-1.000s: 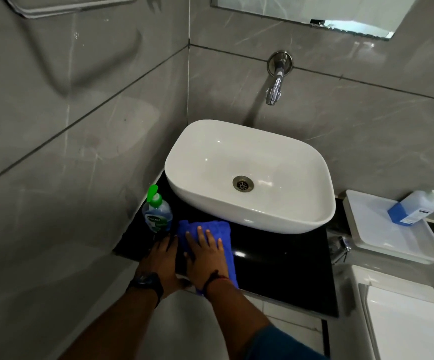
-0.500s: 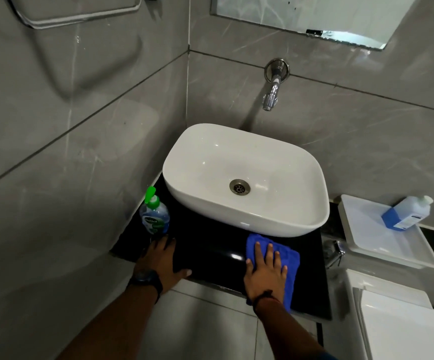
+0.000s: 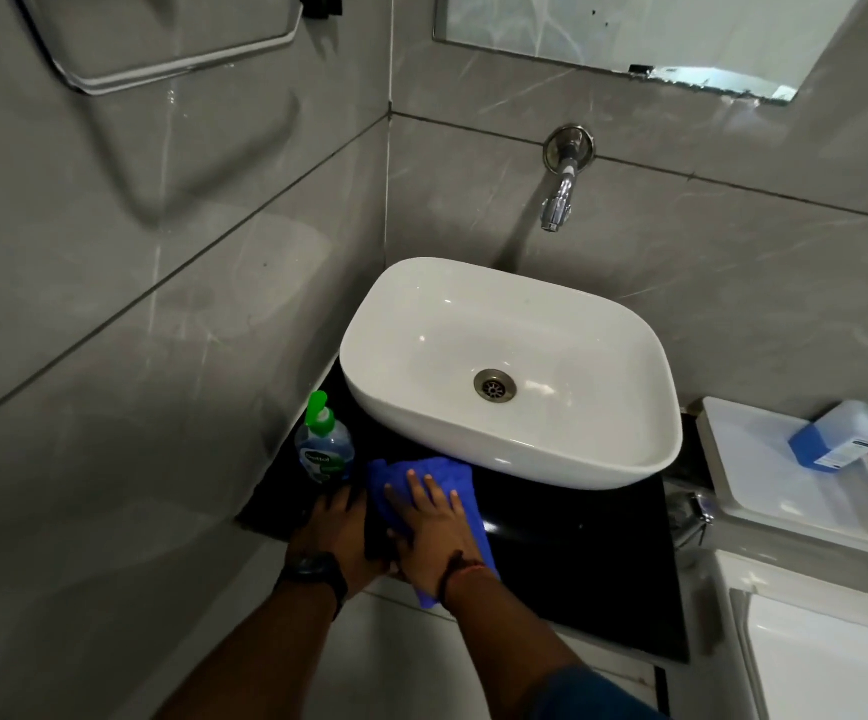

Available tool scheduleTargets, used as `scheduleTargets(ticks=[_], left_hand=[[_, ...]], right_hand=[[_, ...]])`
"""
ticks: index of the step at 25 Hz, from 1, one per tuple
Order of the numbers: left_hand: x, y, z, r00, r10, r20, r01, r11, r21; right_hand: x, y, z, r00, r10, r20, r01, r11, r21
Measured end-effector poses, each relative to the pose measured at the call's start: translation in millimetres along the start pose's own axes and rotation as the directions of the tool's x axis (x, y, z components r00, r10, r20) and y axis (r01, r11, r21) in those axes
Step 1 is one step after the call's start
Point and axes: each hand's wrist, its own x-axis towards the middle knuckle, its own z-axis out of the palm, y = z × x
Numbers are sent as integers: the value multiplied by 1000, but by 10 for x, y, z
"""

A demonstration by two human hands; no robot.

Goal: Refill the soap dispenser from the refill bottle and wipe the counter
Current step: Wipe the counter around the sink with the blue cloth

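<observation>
Rightward, refill bottle (image 3: 838,440) with blue liquid on white tray (image 3: 751,478).

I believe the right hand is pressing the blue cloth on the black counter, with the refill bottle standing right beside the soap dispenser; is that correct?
Not quite. The head view shows the refill bottle on the white tray at the far right, well away from the soap dispenser. The right hand does press the blue cloth on the black counter.
</observation>
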Motion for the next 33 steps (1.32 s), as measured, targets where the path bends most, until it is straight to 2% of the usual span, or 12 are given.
scheduleTargets(ticks=[3, 7, 11, 15, 16, 18, 21, 23, 25, 28, 31, 33], left_hand=[[20, 27, -55, 995, -12, 96, 6, 998, 68], [40, 88, -95, 987, 41, 158, -64, 988, 141], [16, 93, -54, 980, 73, 186, -102, 984, 147], [-19, 57, -4, 987, 88, 132, -101, 990, 94], [-29, 40, 9, 989, 91, 114, -100, 992, 81], [-41, 28, 28, 994, 89, 60, -92, 995, 44], [-27, 30, 24, 997, 79, 4, -79, 997, 27], [-6, 37, 1, 998, 59, 25, -60, 998, 34], [11, 49, -15, 997, 46, 67, -50, 997, 51], [46, 87, -31, 990, 58, 127, -69, 994, 83], [59, 126, -9, 980, 88, 180, -111, 986, 121], [23, 152, 45, 980, 86, 178, -110, 986, 126]], right_hand=[[-246, 361, -30, 998, -68, -15, 68, 998, -1], [-595, 797, -85, 980, 164, -110, -162, 986, 26], [-808, 980, -89, 816, 544, -195, -533, 839, 109], [-577, 613, -60, 676, 707, -209, -682, 707, 186], [-476, 483, -42, 685, 699, -206, -674, 715, 187], [-261, 205, 16, 784, 593, -185, -575, 805, 144], [-46, -170, 121, 958, 268, -99, -265, 963, 43], [-51, -144, 121, 992, 114, -57, -113, 993, 15], [-193, 130, 82, 996, 53, -68, -53, 999, -1], [-517, 682, -3, 950, 269, -159, -271, 963, 8], [-773, 988, -92, 775, 600, -200, -594, 799, 96], [-815, 980, -114, 694, 696, -186, -674, 718, 175]])
